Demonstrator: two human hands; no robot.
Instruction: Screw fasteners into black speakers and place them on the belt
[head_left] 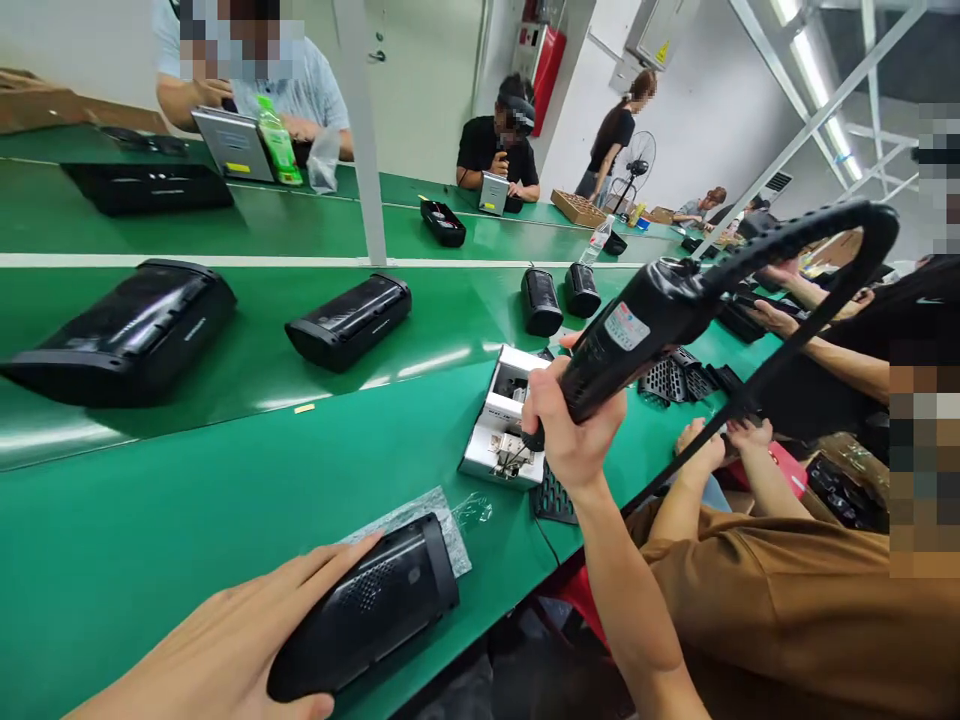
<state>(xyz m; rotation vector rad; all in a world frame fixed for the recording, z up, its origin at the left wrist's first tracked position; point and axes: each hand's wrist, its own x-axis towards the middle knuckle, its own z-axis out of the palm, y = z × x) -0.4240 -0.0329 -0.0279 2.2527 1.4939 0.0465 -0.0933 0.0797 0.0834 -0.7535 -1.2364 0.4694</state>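
Note:
My left hand (247, 620) grips a black, speaker-like housing (375, 600) with a perforated patch, lying on the green bench top. Part of a grey foam sheet (454, 535) shows under the housing's far end. In my right hand (574, 420) is a black electric screwdriver (622, 335), fingers wrapped round its body, with a thick black cable looping off its upper end. Its lower tip is over a white box (480, 455) with small metal parts inside. Clear plastic film (476, 510) lies between the foam and that box.
More black housings stand behind: one at left (142, 330), another mid-bench (352, 320), and a pair (541, 300) farther right. Black perforated panels (671, 380) lie beyond the screwdriver. A person in a brown shirt (780, 600) sits close at right. A white post (360, 130) rises behind.

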